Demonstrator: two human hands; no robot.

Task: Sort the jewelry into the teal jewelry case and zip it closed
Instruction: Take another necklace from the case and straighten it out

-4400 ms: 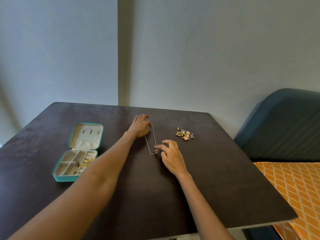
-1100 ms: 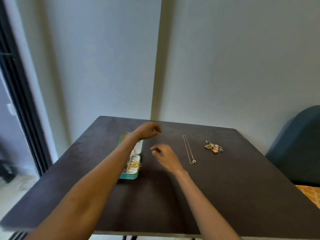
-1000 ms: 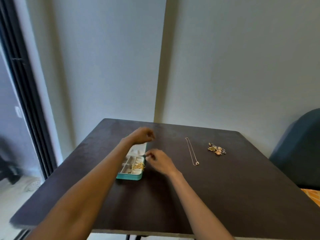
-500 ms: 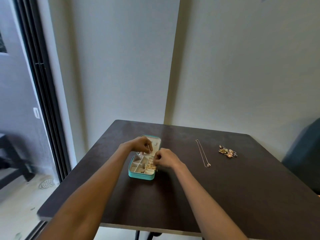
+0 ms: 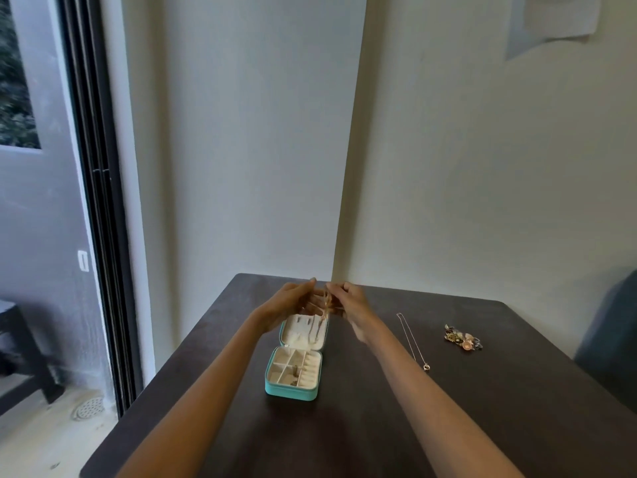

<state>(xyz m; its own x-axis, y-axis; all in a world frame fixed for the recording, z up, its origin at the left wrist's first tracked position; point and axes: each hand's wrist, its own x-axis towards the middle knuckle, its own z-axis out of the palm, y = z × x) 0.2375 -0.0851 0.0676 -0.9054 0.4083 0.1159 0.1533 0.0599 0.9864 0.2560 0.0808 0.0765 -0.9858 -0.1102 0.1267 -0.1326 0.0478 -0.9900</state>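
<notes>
The teal jewelry case (image 5: 292,390) lies open on the dark table (image 5: 379,426), its lid tipped back toward the wall and its cream compartments facing up; a few small pieces sit in the front trays. In the head view, both hands are raised above the lid. The left hand (image 5: 293,300) and the right hand (image 5: 348,301) meet over a gold chain (image 5: 325,305); their fingers pinch it from either side, and it dangles over the lid's lining. To the right of the case, a thin silver necklace (image 5: 412,341) lies stretched out on the table, and beyond it lies a small heap of mixed jewelry (image 5: 462,341). A sliding glass door (image 5: 100,201) stands at the left.
</notes>
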